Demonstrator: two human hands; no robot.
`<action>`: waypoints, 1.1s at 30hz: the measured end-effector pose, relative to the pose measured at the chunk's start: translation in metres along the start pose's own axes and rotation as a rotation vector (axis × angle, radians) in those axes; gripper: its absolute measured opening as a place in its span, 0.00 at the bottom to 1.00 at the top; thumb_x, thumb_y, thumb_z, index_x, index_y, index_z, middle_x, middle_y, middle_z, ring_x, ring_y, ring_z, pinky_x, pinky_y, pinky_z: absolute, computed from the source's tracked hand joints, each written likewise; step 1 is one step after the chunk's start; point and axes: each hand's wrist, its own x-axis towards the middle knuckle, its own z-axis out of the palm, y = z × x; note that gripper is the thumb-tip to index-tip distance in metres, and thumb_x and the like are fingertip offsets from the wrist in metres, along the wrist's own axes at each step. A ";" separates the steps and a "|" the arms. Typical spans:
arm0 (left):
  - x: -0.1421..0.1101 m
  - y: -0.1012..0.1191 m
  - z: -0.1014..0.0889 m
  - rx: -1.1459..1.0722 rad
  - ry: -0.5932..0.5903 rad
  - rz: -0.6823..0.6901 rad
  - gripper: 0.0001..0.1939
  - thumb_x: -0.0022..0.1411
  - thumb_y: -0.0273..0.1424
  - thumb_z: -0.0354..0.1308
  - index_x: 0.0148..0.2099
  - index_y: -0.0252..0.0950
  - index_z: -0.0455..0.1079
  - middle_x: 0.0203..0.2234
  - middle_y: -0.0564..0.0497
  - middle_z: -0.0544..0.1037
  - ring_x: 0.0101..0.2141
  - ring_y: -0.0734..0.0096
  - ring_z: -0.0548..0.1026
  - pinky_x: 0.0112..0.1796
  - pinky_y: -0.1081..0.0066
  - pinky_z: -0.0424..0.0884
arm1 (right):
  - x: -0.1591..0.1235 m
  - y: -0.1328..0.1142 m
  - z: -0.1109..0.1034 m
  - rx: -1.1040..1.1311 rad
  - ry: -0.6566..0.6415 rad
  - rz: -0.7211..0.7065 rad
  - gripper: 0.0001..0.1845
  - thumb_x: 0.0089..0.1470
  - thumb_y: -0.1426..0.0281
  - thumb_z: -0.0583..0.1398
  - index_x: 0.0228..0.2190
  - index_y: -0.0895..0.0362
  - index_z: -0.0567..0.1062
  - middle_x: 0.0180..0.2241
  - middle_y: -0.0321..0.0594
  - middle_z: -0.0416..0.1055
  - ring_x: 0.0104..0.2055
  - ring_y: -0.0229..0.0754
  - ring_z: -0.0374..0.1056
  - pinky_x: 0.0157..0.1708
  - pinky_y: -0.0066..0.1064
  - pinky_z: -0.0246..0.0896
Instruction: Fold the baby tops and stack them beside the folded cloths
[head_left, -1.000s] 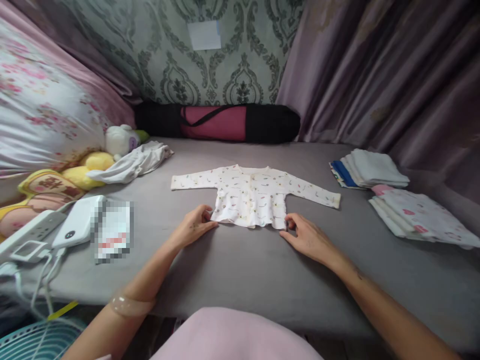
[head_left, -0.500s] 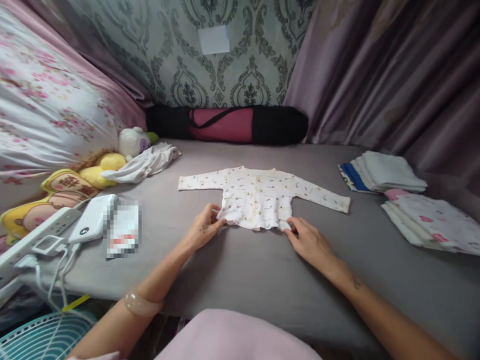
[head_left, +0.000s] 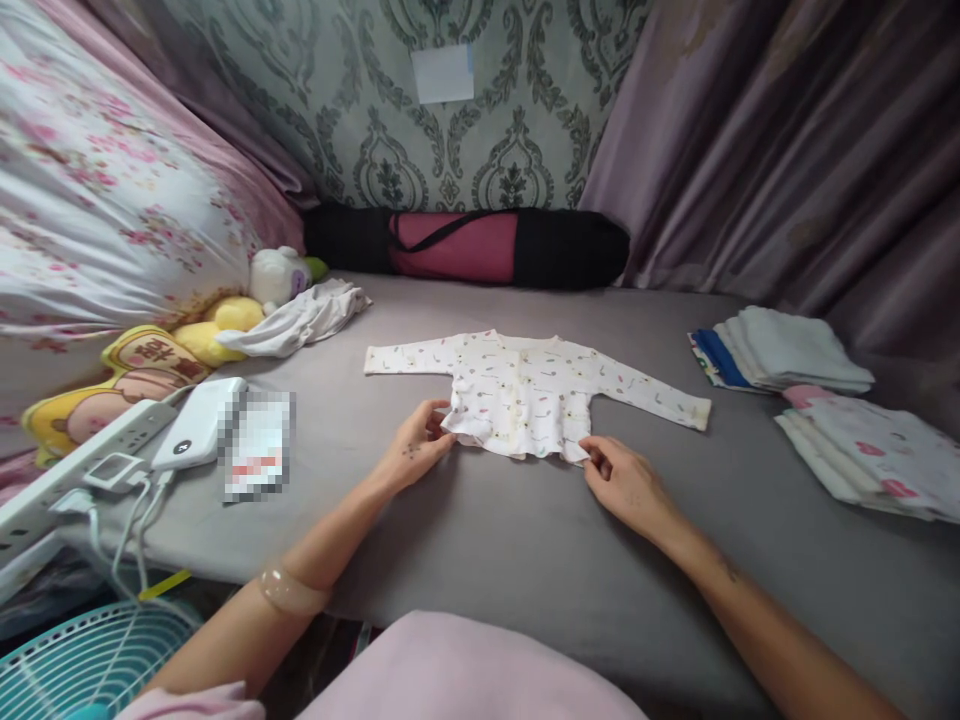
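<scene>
A small white baby shirt (head_left: pixel 517 390) with a scattered print lies spread on the grey sheet (head_left: pixel 495 540), both sleeves stretched out sideways and its hem towards me. My left hand (head_left: pixel 420 440) pinches the hem's left corner, which is lifted and slightly folded between thumb and fingers. At the opposite corner, my right hand (head_left: pixel 622 480) has the hem pinched between thumb and forefinger. The hem between the two hands looks wavy.
Folded cloths (head_left: pixel 795 350) and a printed folded stack (head_left: pixel 870 450) lie at right. At left are a crumpled pale cloth (head_left: pixel 300 320), plush toys (head_left: pixel 225 325), a power bank (head_left: pixel 199 425), a power strip (head_left: pixel 97 465) and a blurred packet (head_left: pixel 259 445). A long black-and-pink bag (head_left: pixel 457 245) lines the wall.
The left corner of the hem is raised and turned a little more in my left hand. Both hands keep their pinch; the whole view has shifted slightly.
</scene>
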 end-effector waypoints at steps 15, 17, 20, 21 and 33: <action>-0.001 0.007 0.001 0.488 0.059 0.136 0.23 0.59 0.32 0.51 0.57 0.38 0.61 0.30 0.53 0.72 0.28 0.71 0.68 0.34 0.71 0.66 | 0.003 -0.008 -0.003 -0.192 -0.065 0.033 0.14 0.58 0.73 0.51 0.45 0.56 0.69 0.42 0.44 0.74 0.40 0.44 0.70 0.35 0.30 0.55; 0.000 0.004 -0.007 0.547 0.028 0.184 0.23 0.59 0.31 0.50 0.57 0.39 0.62 0.30 0.53 0.72 0.28 0.70 0.69 0.34 0.71 0.65 | 0.001 -0.003 -0.009 -0.209 -0.086 0.013 0.15 0.58 0.74 0.51 0.46 0.56 0.68 0.44 0.45 0.73 0.41 0.45 0.70 0.36 0.30 0.55; 0.003 0.001 -0.021 0.615 -0.068 0.235 0.19 0.59 0.32 0.50 0.53 0.40 0.67 0.30 0.52 0.73 0.29 0.69 0.69 0.34 0.71 0.65 | -0.001 0.000 -0.018 -0.255 -0.122 -0.014 0.15 0.58 0.74 0.51 0.46 0.56 0.68 0.44 0.44 0.73 0.42 0.44 0.69 0.36 0.30 0.54; 0.005 0.001 -0.024 0.635 -0.102 0.240 0.18 0.59 0.32 0.50 0.51 0.40 0.68 0.31 0.52 0.74 0.29 0.68 0.69 0.34 0.71 0.65 | -0.002 0.000 -0.020 -0.275 -0.132 -0.017 0.14 0.58 0.74 0.50 0.46 0.56 0.68 0.43 0.44 0.73 0.42 0.44 0.69 0.36 0.30 0.54; 0.009 0.004 -0.038 0.689 -0.246 0.186 0.19 0.61 0.33 0.48 0.52 0.39 0.69 0.34 0.49 0.76 0.30 0.65 0.71 0.34 0.69 0.65 | -0.010 -0.004 -0.033 -0.385 -0.217 -0.042 0.16 0.59 0.75 0.50 0.46 0.54 0.70 0.41 0.43 0.70 0.38 0.42 0.68 0.36 0.29 0.55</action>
